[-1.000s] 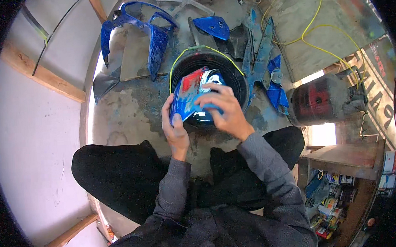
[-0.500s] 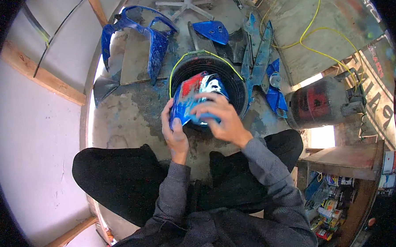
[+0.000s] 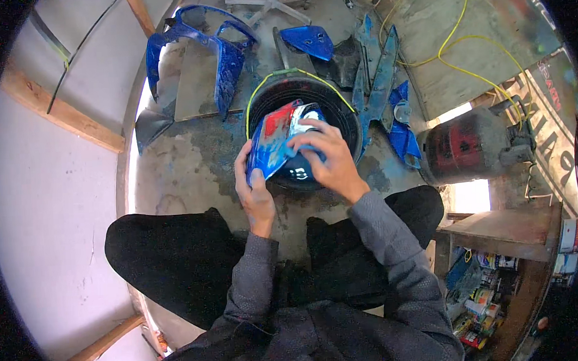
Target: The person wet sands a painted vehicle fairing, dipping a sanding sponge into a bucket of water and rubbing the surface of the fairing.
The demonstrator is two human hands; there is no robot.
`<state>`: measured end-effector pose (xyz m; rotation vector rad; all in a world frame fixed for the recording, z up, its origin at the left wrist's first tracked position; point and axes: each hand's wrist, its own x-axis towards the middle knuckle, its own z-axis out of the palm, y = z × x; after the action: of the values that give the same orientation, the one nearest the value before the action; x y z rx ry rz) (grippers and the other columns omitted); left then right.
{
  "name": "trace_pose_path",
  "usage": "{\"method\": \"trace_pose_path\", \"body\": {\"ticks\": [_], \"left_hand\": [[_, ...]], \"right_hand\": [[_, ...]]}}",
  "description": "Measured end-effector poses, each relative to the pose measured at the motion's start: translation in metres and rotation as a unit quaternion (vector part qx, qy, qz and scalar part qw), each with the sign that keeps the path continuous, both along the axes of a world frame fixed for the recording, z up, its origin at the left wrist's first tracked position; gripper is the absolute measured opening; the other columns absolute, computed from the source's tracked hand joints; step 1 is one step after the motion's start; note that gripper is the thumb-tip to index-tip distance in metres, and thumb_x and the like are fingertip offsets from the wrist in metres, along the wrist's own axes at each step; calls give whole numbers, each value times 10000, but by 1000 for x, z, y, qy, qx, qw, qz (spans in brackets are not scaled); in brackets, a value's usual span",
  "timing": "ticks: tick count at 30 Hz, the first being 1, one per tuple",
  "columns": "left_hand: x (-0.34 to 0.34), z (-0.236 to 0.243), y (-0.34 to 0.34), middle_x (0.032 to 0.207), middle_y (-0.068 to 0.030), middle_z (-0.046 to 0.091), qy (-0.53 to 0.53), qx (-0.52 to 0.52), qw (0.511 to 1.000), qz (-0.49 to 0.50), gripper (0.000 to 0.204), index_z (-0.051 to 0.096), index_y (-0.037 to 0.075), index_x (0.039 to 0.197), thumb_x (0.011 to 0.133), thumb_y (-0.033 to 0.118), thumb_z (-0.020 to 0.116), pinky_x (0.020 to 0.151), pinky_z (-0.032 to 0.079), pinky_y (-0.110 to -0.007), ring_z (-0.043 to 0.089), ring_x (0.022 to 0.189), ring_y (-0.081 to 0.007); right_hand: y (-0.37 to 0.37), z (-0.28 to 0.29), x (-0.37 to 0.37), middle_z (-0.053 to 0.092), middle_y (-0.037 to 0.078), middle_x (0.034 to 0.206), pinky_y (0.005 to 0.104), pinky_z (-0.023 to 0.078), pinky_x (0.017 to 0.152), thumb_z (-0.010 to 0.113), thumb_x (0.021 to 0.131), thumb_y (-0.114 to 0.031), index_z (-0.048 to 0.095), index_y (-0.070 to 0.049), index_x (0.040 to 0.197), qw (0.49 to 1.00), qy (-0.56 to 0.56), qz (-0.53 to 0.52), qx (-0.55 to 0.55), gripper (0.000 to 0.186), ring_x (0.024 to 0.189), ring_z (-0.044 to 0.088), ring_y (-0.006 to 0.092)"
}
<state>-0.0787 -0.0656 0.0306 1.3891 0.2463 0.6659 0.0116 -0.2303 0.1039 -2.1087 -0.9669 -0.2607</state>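
I squat over a black basin [image 3: 337, 107] on the concrete floor. My left hand [image 3: 254, 195] grips the lower left edge of a blue plastic panel [image 3: 275, 139] with red and white patches, held tilted above the basin. My right hand [image 3: 327, 159] lies flat on the panel's right side, fingers curled over a small blue piece that I cannot make out. Something wet gleams in the basin under the panel.
Several blue plastic body panels [image 3: 222, 54] lie on the floor behind the basin. A yellow hose [image 3: 455, 60] runs from the basin rim to the right. A red and grey cylinder [image 3: 471, 147] lies at right. A wooden shelf with tins [image 3: 481, 288] stands lower right.
My right hand has slid across the panel's face, down and to the left. The panel has tipped a little in my left hand.
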Motion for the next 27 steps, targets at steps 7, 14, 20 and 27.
{"method": "trace_pose_path", "body": {"ticks": [7,14,20,27], "left_hand": [[-2,-6,1,1494,-204,570,1,19,1000,8,660,529,-51,1480,1033,435,527,1206,389,-430,532,1409,-306],[1,-8,3,1501,-205,563,-4,4,1000,6,669,522,-47,1486,1030,441,527,1204,390,-431,533,1407,-307],[2,-3,-2,1499,-198,567,-1,-2,1000,-2,657,527,-45,1486,1032,429,530,1199,396,-425,542,1395,-301],[0,0,0,1494,-194,570,-2,-2,1000,-2,659,529,-44,1491,1034,430,536,1196,398,-423,546,1389,-296]], "right_hand": [[4,7,-16,772,65,1142,438,481,1049,715,836,8,739,-95,1056,992,44,111,51,244,1212,690,300],[11,0,-17,795,110,1069,418,532,1022,643,843,88,712,-14,998,991,66,43,104,197,1066,751,311],[10,-2,-6,792,118,1078,435,542,1004,641,832,88,699,-22,972,994,76,14,81,188,1070,750,322],[12,7,-13,780,105,1057,418,550,974,655,837,88,712,-26,1002,994,40,73,74,209,1061,736,333]]}}
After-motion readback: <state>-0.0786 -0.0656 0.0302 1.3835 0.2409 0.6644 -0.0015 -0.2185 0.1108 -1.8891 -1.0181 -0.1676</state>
